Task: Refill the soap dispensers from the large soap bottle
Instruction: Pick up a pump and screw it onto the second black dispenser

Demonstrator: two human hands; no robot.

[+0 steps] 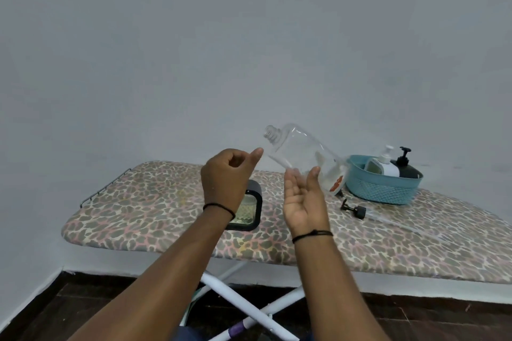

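The clear plastic bottle [304, 158] is in the air above the ironing board [155, 219], tilted, its uncapped threaded neck up and away to the left and its base with a red-orange label low to the right. It looks empty. The right hand [304, 202] is just below and in front of it, palm up, fingers straight and spread; the fingertips [291, 174] overlap the bottle's lower wall, but whether they bear its weight or merely touch it cannot be told. This grip is spread and curls round nothing.

The left hand [227, 174] is level with the right, just left of the bottle's neck, back toward the camera. Its fingers are curled in loosely and its thumb points at the neck without touching it. It holds nothing. Each wrist carries a thin black band.

Below the left hand, a black-framed dispenser [246, 210] with a clear ribbed body lies on the board. Right of the right hand, a black pump head [354, 209] with its clear tube lies loose on the cover. Beyond it, a teal basket [388, 188] holds a white pump bottle [383, 165] and a black pump bottle [407, 166], side by side. The board has a leopard-print cover and white crossed legs [249, 304].
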